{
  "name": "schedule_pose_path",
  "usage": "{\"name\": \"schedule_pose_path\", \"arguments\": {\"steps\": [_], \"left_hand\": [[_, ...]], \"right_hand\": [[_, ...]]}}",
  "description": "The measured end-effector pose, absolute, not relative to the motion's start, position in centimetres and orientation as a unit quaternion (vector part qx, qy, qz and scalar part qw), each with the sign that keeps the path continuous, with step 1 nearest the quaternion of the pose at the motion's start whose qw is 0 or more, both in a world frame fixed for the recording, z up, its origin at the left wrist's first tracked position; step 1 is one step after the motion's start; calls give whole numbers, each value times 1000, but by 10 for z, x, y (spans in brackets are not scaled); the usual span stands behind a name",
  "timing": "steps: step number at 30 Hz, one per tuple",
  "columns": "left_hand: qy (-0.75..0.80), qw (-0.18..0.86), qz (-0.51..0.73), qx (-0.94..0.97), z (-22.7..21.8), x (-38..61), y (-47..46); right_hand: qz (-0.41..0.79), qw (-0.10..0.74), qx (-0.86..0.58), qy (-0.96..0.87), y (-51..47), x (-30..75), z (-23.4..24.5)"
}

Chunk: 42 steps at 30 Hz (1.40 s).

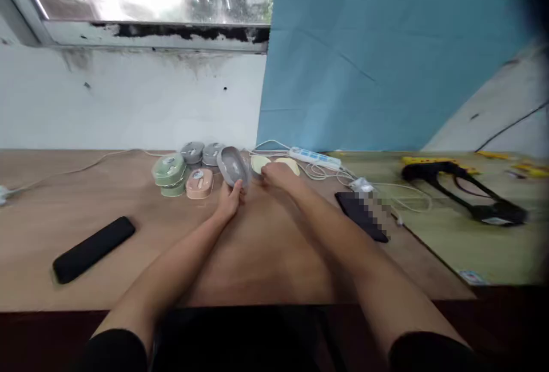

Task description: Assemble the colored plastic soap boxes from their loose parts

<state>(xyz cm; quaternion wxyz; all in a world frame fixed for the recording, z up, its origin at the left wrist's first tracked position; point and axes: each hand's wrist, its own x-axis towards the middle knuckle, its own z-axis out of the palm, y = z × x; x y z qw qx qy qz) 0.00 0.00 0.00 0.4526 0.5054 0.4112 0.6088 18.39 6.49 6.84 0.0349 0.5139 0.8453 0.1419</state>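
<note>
My left hand (231, 196) is closed on the rim of a grey oval container (232, 165), which is tilted so that its hollow inside faces me. My right hand (277, 175) has its fingers curled beside a pale green round piece (258, 163); blur hides what they grip. Just behind that hand a cream-coloured piece (292, 165) shows in part. To the left of the grey container stand a green lidded container (168, 171), a pink lidded one (199, 183) and two grey lidded ones (192, 153).
A black phone (94, 249) lies at the left on the wooden table (257, 257). A white power strip (315, 158) with tangled cables is at the back right. Nearby lie a dark flat device (360, 214), partly blurred out, and a black frame-like object (465, 192).
</note>
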Motion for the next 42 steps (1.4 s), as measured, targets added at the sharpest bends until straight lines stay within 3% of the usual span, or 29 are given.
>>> {"name": "schedule_pose_path", "arguments": {"steps": [16,24,29,35,42], "left_hand": [[422,446,602,511,3,0,-1],[419,452,600,511,5,1,-2],[425,451,598,509,2,1,-1],[459,429,577,521,0,-3,4],[506,436,474,574,33,4,37]], "right_hand": [[94,32,499,861,77,198,77],[49,-129,473,870,79,206,87],[128,-238,509,817,81,228,84],[138,-220,592,763,74,277,38],[109,-285,580,755,69,305,0]]}}
